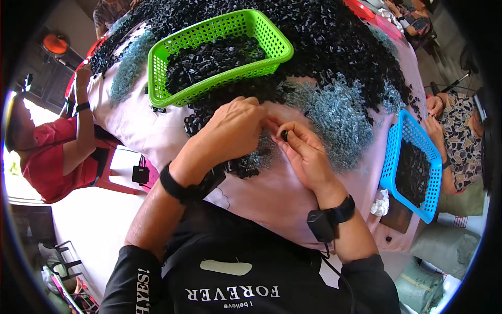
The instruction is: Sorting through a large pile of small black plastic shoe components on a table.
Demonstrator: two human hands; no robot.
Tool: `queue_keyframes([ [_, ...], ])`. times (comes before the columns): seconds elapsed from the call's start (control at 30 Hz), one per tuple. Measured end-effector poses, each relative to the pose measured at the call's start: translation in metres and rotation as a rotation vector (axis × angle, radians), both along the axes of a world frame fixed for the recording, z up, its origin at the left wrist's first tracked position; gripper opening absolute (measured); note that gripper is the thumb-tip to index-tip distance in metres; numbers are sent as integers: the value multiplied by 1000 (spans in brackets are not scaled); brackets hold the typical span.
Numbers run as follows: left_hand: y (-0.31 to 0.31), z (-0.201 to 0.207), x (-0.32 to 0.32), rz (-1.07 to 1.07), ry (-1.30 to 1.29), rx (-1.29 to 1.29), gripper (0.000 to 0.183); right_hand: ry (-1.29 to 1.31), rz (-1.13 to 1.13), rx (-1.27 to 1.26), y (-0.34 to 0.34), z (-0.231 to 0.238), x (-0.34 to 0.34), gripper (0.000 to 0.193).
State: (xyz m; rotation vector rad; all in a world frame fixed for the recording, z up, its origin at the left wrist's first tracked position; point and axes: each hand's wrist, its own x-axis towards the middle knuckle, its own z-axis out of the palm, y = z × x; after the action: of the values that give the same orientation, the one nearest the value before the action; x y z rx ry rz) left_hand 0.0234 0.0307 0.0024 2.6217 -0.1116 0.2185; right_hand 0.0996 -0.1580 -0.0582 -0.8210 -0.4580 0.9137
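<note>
My right hand [308, 157] pinches a small round black part [284, 135] between thumb and forefinger. Close beside it, my left hand [235, 125] is closed with its back turned up, so whatever its fingers grip is hidden. Beneath and beyond both hands lie small black parts [324, 47] in a wide heap. A pile of small pale blue-grey pieces [334, 118], too fine to make out singly, spreads just right of my right hand. Past my left hand stands a green plastic basket [151, 78] holding more black parts.
A blue basket [388, 170] of black parts stands at the table's right edge, near crumpled white tissue [380, 203]. Pink cloth [251, 201] covers the table. Co-workers sit around it, one in red [57, 152] at left, another in a patterned top [463, 141] at right.
</note>
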Motion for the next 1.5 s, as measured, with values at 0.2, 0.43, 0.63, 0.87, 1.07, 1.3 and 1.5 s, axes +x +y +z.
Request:
queue_keyframes([
  [0.2, 18, 5, -18, 72, -151, -253, 13, 45, 5, 69, -2, 3, 15, 20],
  [0.43, 28, 6, -29, 92, -8, -581, 15, -80, -147, -69, 1, -1, 12, 20],
  [0.63, 49, 1, -27, 134, 11, -790, 13, -128, -181, -176, 14, 10, -10, 19],
  [0.87, 47, -3, -21, 62, 37, -883, 12, -364, -481, -364, 42, 3, -39, 22],
  [1.07, 39, -3, -20, 60, 37, -911, 11, -365, -549, -332, 49, -4, -40, 24],
  [1.3, 32, -7, -22, 114, 17, -865, 11, -344, -532, -203, 57, 7, -45, 26],
  [1.5, 1, -8, -22, 69, -32, -781, 18, -150, -705, -234, 20, 5, -41, 21],
])
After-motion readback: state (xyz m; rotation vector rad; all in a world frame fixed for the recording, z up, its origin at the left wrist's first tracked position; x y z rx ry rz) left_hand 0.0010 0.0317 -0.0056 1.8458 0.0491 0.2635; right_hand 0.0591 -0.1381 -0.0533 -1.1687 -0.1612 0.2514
